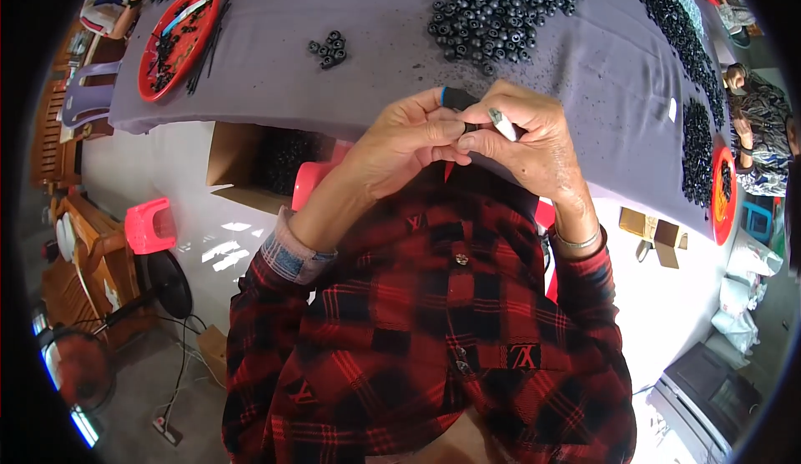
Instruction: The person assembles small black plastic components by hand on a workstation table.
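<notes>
Over the table's near edge, my left hand and my right hand meet with their fingertips together. Between them they pinch a small black part, mostly hidden by the fingers. A black sleeve with a blue rim is on a finger of my left hand. A short white stick with a grey end is held in my right hand; its kind is unclear. Beyond my hands lies a large pile of small round black parts with holes. To the left of that sits a small cluster of the same parts.
A red plate with black scraps stands at the table's left, another red plate at its right edge. Under the grey tablecloth is a cardboard box of black parts. A pink stool stands left; other people sit around.
</notes>
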Demonstrator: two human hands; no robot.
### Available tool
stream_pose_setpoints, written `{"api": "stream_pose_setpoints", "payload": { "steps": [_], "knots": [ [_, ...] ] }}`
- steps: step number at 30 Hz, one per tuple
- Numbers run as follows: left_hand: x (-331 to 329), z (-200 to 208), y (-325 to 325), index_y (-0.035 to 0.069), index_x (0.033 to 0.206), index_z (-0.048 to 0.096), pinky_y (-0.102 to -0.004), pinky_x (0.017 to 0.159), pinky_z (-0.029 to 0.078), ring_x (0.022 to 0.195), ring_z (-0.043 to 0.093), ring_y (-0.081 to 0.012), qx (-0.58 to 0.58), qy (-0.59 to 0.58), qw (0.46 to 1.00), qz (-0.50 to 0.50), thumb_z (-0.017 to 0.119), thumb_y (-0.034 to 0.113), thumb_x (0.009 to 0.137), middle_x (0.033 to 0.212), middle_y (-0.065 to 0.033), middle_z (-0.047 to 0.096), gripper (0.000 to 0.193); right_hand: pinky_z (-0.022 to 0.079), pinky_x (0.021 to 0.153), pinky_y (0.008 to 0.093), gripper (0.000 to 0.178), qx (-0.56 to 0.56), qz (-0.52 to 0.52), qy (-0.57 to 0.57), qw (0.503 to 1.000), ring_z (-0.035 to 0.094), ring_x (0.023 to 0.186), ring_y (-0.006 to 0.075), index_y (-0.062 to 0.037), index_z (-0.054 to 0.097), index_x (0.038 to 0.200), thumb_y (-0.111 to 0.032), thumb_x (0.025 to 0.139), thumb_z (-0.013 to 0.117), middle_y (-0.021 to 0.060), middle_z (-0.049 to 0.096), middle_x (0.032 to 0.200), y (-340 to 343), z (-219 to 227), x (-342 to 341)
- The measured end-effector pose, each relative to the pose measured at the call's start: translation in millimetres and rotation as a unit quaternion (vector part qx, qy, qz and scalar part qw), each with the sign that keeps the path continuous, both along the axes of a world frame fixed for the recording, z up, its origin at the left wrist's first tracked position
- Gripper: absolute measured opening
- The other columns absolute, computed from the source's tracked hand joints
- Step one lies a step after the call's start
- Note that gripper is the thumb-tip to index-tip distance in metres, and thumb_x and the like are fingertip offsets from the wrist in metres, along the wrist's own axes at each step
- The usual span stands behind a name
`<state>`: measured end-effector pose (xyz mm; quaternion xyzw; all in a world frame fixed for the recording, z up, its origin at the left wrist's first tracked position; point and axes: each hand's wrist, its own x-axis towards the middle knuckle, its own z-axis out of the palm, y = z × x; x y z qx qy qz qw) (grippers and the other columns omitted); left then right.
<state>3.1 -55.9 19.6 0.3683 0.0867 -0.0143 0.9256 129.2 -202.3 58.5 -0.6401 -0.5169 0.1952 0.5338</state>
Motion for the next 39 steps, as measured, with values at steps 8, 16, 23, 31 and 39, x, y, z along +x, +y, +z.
{"api": "stream_pose_setpoints", "payload": {
  "steps": [8, 16, 23, 31, 39],
  "knots": [
    [2, 1, -6, 0.005, 0.113, 0.051, -0.0318, 0.080, 0.055, 0.088, 0.064, -0.0131, -0.015, -0.037, 0.999, 0.005, 0.062, 0.011, 0.091, 0.094, -0.0049, 0.064, 0.026, 0.045, 0.065, 0.0265, 0.011, -0.051, -0.019, 0.051, 0.997, 0.056, 0.072, 0.0118, 0.0010, 0.067, 0.089, -0.010, 0.087, 0.067, 0.0048, 0.061, 0.079, -4, 3, 10],
    [2, 5, -9, 0.005, 0.113, 0.049, -0.0342, 0.081, 0.054, 0.086, 0.062, -0.0142, -0.007, -0.061, 0.994, 0.088, 0.061, 0.012, 0.092, 0.098, -0.0062, 0.063, 0.025, 0.047, 0.065, 0.0291, 0.021, -0.027, -0.077, -0.108, 0.991, 0.058, 0.071, 0.0160, -0.0025, 0.063, 0.100, -0.017, 0.086, 0.068, 0.0070, 0.061, 0.079, -15, 7, -4],
    [0, 0, -11, 0.005, 0.112, 0.049, -0.0327, 0.081, 0.053, 0.087, 0.061, -0.0131, -0.032, -0.052, 0.994, 0.090, 0.059, 0.015, 0.094, 0.095, -0.0037, 0.061, 0.022, 0.046, 0.053, 0.0311, 0.023, -0.041, -0.062, -0.248, 0.966, 0.057, 0.058, 0.0213, -0.0063, 0.066, 0.100, -0.013, 0.079, 0.074, 0.0066, 0.059, 0.071, -14, 10, -7],
    [1, 1, -11, 0.005, 0.112, 0.049, -0.0330, 0.084, 0.054, 0.087, 0.061, -0.0120, -0.045, -0.046, 0.995, 0.072, 0.058, 0.015, 0.094, 0.096, -0.0033, 0.061, 0.022, 0.048, 0.056, 0.0304, 0.025, -0.009, -0.062, -0.181, 0.981, 0.060, 0.062, 0.0221, -0.0036, 0.067, 0.099, -0.016, 0.079, 0.075, 0.0079, 0.063, 0.074, -11, 0, -5],
    [-6, 6, -31, 0.003, 0.114, 0.048, -0.0362, 0.079, 0.057, 0.085, 0.065, -0.0165, -0.066, 0.006, 0.998, 0.021, 0.060, 0.005, 0.091, 0.094, -0.0083, 0.063, 0.027, 0.048, 0.066, 0.0251, 0.019, -0.068, -0.190, -0.041, 0.979, 0.056, 0.072, 0.0076, -0.0012, 0.066, 0.100, -0.018, 0.091, 0.065, 0.0043, 0.066, 0.080, -13, 1, 20]
  ]
}}
